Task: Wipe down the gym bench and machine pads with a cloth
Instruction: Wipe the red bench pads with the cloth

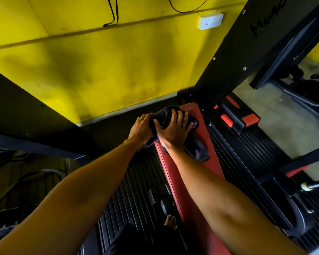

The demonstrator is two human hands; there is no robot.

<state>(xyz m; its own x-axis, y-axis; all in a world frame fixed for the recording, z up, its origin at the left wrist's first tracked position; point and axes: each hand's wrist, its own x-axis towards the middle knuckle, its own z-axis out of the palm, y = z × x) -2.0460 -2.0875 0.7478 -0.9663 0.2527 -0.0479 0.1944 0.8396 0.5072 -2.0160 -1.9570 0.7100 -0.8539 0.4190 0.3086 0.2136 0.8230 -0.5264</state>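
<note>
Counter: the red padded bench [175, 173] runs lengthwise from the lower right up toward the yellow wall [103, 67], over black ribbed floor matting [134, 181].
Cloth: a dark cloth [197, 150] (with a purple edge showing near the fingers) lies bunched on the far end of the pad, one fold trailing down the pad's right side.
Left hand: the left hand [142, 128] grips the cloth's left edge at the pad's side, fingers curled over the fabric.
Right hand: the right hand [174, 130] presses flat on top of the cloth, fingers spread, a ring on one finger.
Arms: both bare forearms reach forward from the bottom of the view.
Surroundings: black machine frames [234, 57] flank the bench; a white wall socket [210, 21] sits high on the wall.
Foot: a bare foot [170, 222] rests on the matting beside the bench.
</note>
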